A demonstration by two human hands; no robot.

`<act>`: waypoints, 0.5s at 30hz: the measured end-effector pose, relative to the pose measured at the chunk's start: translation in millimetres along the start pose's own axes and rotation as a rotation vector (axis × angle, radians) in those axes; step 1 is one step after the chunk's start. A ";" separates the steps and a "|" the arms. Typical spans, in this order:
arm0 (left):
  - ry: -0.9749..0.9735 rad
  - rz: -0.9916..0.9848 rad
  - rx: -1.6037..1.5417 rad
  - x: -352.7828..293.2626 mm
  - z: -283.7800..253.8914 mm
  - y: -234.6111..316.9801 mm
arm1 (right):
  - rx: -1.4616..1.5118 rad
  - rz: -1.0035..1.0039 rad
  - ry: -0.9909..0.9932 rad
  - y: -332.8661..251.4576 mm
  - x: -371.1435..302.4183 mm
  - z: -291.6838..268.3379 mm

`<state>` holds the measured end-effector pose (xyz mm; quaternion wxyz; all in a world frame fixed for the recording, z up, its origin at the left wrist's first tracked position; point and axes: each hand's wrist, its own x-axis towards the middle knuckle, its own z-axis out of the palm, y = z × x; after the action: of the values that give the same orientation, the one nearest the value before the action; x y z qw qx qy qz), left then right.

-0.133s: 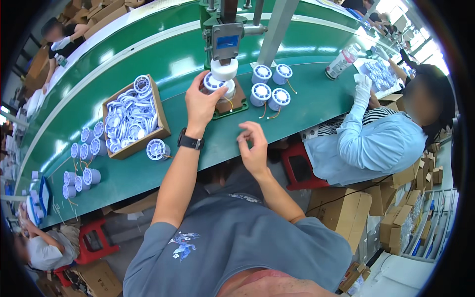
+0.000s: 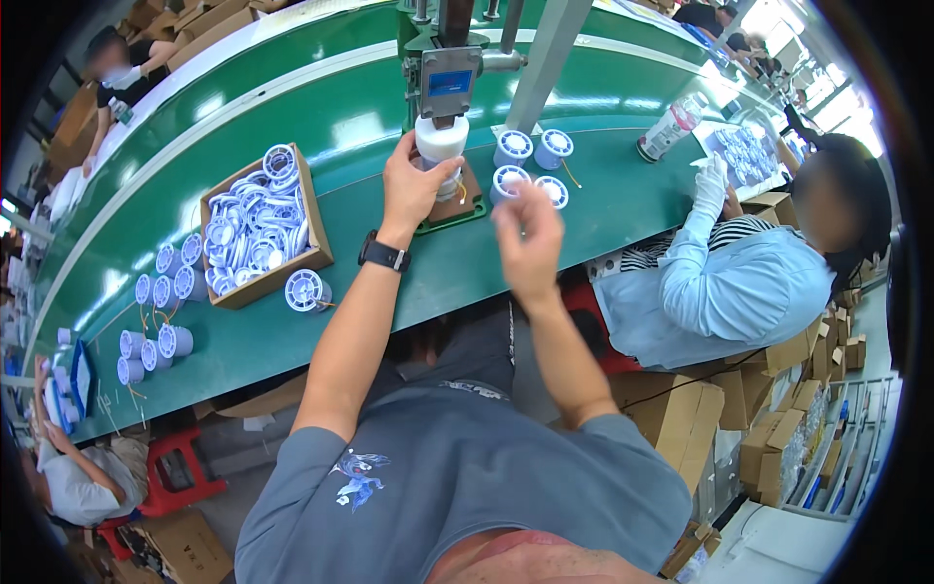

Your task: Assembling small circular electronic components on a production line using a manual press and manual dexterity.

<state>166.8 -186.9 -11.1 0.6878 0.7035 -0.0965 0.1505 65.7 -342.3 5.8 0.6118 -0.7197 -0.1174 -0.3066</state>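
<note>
My left hand [image 2: 409, 190], with a black watch on the wrist, is closed around a white spool-shaped part [image 2: 448, 183] that has a short yellow wire. The part stands upright under the round white press head [image 2: 442, 141], on the brown base plate [image 2: 470, 195] of a green bench press [image 2: 449, 83]. To the right, my right hand [image 2: 530, 238] is raised in front of several similar white-and-blue spools [image 2: 513, 148] and partly covers the nearer ones. Motion smears its fingers, and whether they touch a spool I cannot tell.
Left of the press stands a cardboard box [image 2: 255, 292] full of blue-white slotted discs. A single spool [image 2: 307, 290] is beside it, with several more [image 2: 175, 341] farther left. A bottle [image 2: 671, 127] stands at the right. A co-worker in a light blue top [image 2: 720, 282] sits there.
My right hand has moved up and right, from the table's front edge to the spools. At the press, the slotted top in my left hand has gone out of sight beneath the press head.
</note>
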 end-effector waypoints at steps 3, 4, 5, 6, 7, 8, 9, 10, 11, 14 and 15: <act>-0.080 0.013 -0.118 4.0 -4.5 -9.1 | -0.060 -0.398 0.146 -54.5 113.2 -1.9; -0.091 -0.001 -0.129 4.0 -7.3 -7.9 | -0.180 -0.574 0.208 -64.2 157.0 -5.5; -0.099 -0.017 -0.137 2.8 -11.7 -7.2 | -0.274 -0.633 0.246 -79.0 195.0 -4.7; -0.125 -0.030 -0.155 4.0 -8.1 -4.1 | -0.252 -0.689 0.303 -99.4 234.1 -2.0; -0.114 -0.023 -0.151 2.5 -10.6 -2.3 | -0.203 -0.743 0.342 -114.4 267.9 10.5; -0.123 -0.028 -0.143 0.6 -10.7 -0.7 | -0.191 -0.748 0.340 -125.8 292.9 15.9; -0.115 -0.034 -0.134 -0.8 -13.8 0.0 | -0.058 -0.547 0.153 -134.6 315.3 26.8; -0.124 -0.037 -0.133 -0.1 -11.4 2.0 | 0.055 -0.347 -0.024 -138.0 333.9 29.1; -0.118 -0.029 -0.135 2.0 -8.5 0.3 | 0.057 -0.356 -0.028 -133.8 352.5 27.5; -0.189 0.111 0.161 6.1 -5.2 -11.9 | 0.383 0.207 -0.316 -126.2 376.3 27.9; -0.165 0.092 0.171 5.5 -11.6 -13.4 | 0.395 0.223 -0.341 -127.2 364.9 40.9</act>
<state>175.6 -174.5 -21.6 0.6074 0.7644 -0.1717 0.1313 294.9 -350.1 319.4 0.7415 -0.6363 -0.1959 -0.0832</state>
